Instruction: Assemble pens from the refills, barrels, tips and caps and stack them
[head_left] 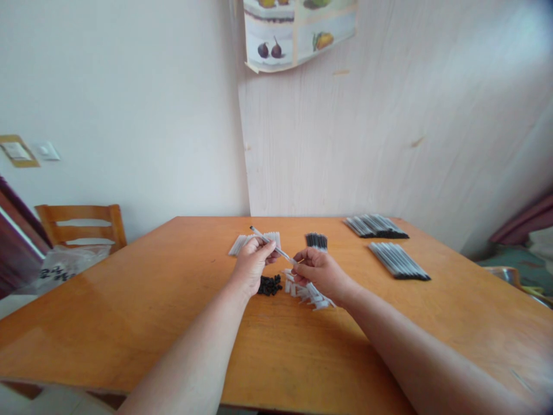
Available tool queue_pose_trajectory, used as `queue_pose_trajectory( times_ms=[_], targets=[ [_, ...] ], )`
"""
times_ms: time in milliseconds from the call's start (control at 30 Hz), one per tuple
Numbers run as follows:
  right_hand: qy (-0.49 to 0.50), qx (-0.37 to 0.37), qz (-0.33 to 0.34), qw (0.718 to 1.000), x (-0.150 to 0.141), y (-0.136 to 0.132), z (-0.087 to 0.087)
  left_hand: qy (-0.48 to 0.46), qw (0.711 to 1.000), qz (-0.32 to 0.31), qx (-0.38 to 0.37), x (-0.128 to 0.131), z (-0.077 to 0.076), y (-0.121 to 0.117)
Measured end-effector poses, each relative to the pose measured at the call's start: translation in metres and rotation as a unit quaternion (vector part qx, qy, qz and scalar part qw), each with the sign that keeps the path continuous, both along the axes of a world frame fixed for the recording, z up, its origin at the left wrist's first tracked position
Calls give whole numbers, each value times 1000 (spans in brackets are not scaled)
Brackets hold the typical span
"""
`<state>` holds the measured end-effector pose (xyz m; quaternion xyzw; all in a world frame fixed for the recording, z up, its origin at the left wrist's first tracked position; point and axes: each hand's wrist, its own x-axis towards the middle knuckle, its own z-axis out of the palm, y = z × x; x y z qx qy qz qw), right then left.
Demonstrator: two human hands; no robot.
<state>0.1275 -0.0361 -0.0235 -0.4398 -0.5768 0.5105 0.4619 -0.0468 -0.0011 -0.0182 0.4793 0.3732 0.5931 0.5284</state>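
My left hand [254, 260] is closed around a clear-barrelled pen [264, 237], which slants from a dark end at upper left down toward my other hand. My right hand [317, 268] pinches a small translucent pen cap [294, 262] at the pen's lower right end. Whether the cap is fully seated cannot be seen. Below my hands lie a heap of small black plugs [270, 285] and a heap of translucent caps [314, 296]. Behind my left hand is a row of clear pen barrels [237, 245], partly hidden. Dark ink refills [317, 240] lie bundled beyond my right hand.
All this lies on a wooden table [173, 323]. On its right side rest two groups of pens with black ends, a farther one [375, 226] and a nearer one [398, 261]. A wooden chair [82, 214] with a plastic bag [71, 265] stands at left. A wall is behind.
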Motion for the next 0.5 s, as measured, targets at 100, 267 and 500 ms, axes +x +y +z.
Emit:
queue_pose_trajectory(
  times_ms=[100, 267, 500],
  targets=[
    [-7, 7, -6, 1000, -1, 0, 0, 6, 1000, -5, -2, 2, 0, -1],
    [-17, 17, -16, 1000, -2, 0, 2, 13, 1000, -18, -11, 5, -1, -4],
    [-22, 36, -29, 999, -2, 2, -1, 8, 999, -33, -27, 9, 1, -8]
  ],
)
